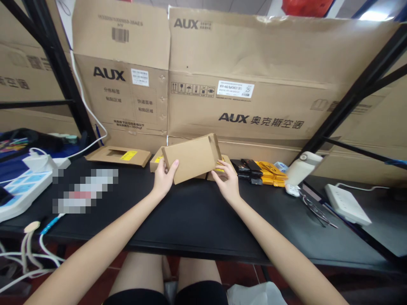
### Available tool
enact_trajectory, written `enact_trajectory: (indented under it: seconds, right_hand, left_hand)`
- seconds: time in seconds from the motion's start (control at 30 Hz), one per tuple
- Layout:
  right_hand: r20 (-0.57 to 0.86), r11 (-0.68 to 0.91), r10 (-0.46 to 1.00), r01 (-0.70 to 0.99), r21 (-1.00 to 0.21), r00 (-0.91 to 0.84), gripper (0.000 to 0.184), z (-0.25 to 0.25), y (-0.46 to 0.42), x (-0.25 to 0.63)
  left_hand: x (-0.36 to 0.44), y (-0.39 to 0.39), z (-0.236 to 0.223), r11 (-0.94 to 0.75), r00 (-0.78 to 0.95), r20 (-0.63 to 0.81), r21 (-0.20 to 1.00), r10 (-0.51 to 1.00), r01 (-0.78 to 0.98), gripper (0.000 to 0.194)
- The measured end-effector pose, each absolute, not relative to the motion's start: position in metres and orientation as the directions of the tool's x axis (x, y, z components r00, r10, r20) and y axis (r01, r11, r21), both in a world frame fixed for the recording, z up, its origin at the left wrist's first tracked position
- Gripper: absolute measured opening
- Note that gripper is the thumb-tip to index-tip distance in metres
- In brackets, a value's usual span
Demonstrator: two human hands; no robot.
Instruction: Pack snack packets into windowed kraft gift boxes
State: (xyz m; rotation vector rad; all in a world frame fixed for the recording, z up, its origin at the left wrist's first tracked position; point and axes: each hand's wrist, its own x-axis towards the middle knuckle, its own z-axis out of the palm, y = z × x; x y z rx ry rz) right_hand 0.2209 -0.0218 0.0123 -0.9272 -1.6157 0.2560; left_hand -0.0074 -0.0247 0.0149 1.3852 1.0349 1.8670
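Observation:
A small flat brown cardboard box is held up, tilted, above the black table. My left hand grips its left end, thumb on the near face and the fingers behind. At the lower right corner, the curled fingers and thumb of my right hand hold the box by its end flap. Behind it, partly hidden, lie another cardboard box with a yellow label and a further cardboard box beside my right fingers.
A flattened carton lies at the back left. Black packets and orange packets sit right of my hands, near a white bottle, glasses and a white router. A power strip with cables stands left.

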Motion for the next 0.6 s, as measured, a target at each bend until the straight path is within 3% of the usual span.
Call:
enact_trajectory:
  seconds: [0.43,0.6]
  right_hand:
    - [0.776,0.622,0.63,0.578,-0.529,0.033,0.013,0.0107,-0.0186,0.2242]
    - [0.734,0.598,0.677,0.543,-0.59,0.052,0.017,0.0064,-0.0162,0.2246]
  left_hand:
    - [-0.0066,-0.0264,0.0166,-0.501,-0.225,0.476,0.862,0.85,-0.069,0.039]
    - [-0.0061,-0.0273,0.0169,-0.51,-0.233,0.489,0.859,0.841,-0.037,0.041]
